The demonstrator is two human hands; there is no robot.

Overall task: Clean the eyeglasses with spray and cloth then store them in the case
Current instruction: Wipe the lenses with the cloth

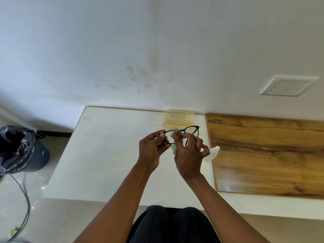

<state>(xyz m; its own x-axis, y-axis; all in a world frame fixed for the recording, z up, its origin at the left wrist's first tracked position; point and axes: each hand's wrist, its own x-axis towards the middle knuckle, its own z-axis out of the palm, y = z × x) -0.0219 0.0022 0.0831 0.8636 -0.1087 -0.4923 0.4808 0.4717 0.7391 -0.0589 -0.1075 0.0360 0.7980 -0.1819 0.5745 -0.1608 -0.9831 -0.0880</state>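
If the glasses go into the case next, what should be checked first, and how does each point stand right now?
1. Translucent yellowish plastic case open: ok, lid up against the wall.
2. Case empty: cannot tell.
3. Dark round-rimmed eyeglasses held securely: ok, the left hand pinches the frame's left rim.
4. Wiping finished: not ok, the right hand presses the small grey cloth on a lens.
5. Temples folded: not ok, one hangs unfolded.
6. Small white spray bottle out of the way: ok, it lies right of the hands.
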